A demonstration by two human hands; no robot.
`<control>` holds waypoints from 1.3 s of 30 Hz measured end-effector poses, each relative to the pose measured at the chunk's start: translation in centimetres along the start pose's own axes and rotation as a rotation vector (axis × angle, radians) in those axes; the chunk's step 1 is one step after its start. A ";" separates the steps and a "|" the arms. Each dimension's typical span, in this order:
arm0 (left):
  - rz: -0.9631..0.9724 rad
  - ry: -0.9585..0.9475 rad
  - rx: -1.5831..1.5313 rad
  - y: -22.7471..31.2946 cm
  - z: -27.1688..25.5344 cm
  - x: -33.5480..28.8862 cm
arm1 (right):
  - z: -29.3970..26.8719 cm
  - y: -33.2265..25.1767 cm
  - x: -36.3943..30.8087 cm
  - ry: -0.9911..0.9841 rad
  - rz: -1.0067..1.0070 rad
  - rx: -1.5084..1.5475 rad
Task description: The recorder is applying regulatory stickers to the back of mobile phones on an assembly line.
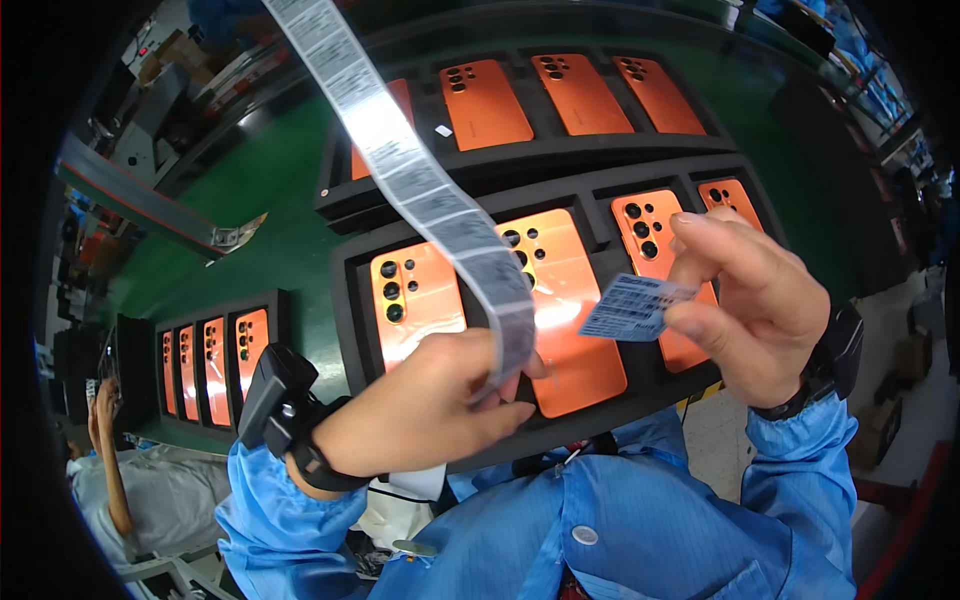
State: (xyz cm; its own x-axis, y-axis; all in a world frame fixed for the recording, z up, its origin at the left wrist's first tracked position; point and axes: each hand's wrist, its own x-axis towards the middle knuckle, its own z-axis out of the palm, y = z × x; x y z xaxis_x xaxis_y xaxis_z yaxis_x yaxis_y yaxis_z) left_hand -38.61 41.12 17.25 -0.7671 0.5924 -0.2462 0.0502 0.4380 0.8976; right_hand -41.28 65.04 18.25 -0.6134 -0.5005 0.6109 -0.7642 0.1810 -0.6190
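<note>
My left hand [430, 405] grips the lower end of a long strip of labels [405, 165], which runs up and out past the top edge. Between thumb and fingers of my right hand [750, 310] is a single printed label [632, 308], held by one edge and apart from the strip. Both hands are over a black foam tray [590, 235] of orange phones lying camera side up. An orange phone [575, 330] lies between my hands, and another orange phone [420, 295] is partly behind my left hand. My right hand partly covers a third orange phone [650, 225].
Beyond lies a second black tray [340, 190] of orange phones, on a green surface [290, 255]. A smaller-looking tray [282, 300] of phones sits at left, below a metal rail [140, 195]. Another person's hand [103, 400] shows at far left.
</note>
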 end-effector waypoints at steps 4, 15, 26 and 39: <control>0.298 -0.003 0.401 -1.4 2.2 1.9 | -1.4 1.4 -0.3 0.082 -0.003 -0.016; 0.349 -0.286 0.594 -2.2 2.2 4.1 | -2.4 4.2 -0.3 0.080 0.012 -0.019; 0.407 -0.055 0.837 -1.5 3.7 2.7 | -1.9 6.6 -0.9 0.129 0.096 0.174; 0.261 -0.276 1.010 0.7 3.7 3.6 | -0.7 7.5 -1.4 0.285 0.397 0.441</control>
State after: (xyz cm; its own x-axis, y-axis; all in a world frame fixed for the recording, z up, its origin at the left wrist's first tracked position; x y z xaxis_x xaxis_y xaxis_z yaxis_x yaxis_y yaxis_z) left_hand -39.02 46.05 15.63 -0.4918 0.8250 -0.2784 0.7928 0.5565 0.2486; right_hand -46.31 67.70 13.15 -0.9071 -0.2122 0.3635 -0.3527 -0.0881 -0.9316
